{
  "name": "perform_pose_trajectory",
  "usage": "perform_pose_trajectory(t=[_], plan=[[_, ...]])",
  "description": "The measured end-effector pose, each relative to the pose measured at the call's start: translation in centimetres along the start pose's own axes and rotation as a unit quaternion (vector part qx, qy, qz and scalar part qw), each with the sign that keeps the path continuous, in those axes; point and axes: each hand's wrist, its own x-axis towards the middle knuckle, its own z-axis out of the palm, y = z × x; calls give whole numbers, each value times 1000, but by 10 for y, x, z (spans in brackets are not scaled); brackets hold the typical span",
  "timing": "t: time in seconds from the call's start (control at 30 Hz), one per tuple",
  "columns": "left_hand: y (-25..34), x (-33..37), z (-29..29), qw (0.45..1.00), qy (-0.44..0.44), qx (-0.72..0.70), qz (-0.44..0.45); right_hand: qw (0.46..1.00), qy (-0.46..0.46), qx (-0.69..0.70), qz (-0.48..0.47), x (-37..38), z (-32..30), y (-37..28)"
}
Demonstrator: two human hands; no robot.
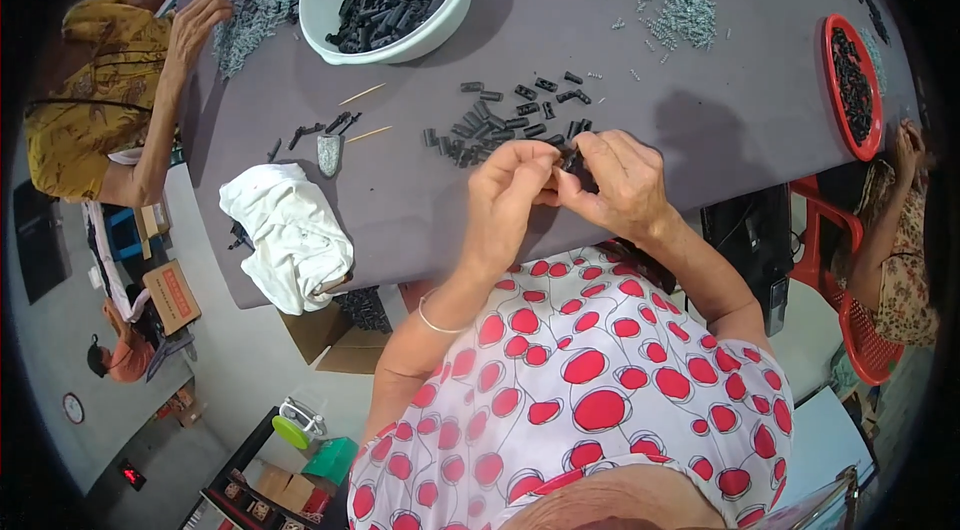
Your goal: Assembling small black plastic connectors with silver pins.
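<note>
My left hand and my right hand meet over the near part of the table. Thumbs and fingertips of both pinch a small black plastic part, mostly hidden by the fingers. Just beyond my hands lies a loose scatter of short black tubular pieces, some with openings in the side. A white bowl heaped with similar black parts stands at the far left.
Small metal springs lie heaped at the back right. A red basket of dark pieces sits at the right edge. Left of my hands are a white cloth and wooden sticks. Other people sit at both sides.
</note>
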Motion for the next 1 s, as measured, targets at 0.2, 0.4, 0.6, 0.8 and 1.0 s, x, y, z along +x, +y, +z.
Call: perform_pose_trajectory(t=[0.2, 0.4, 0.6, 0.8, 1.0], plan=[[-7, 0, 0, 995, -3, 81, 49, 999, 28, 6, -21, -1, 6, 7], [-6, 2, 1, 996, -18, 73, 55, 1000, 12, 6, -27, 2, 0, 9], [-9, -5, -2, 996, -29, 70, 56, 998, 41, 45, -19, -3, 4, 6], [-9, -7, -3, 995, -43, 68, 66, 997, 44, 56, -30, -2, 2, 4], [-8, -3, -3, 993, -42, 83, 69, 995, 73, 50, -36, 1, 4, 10]])
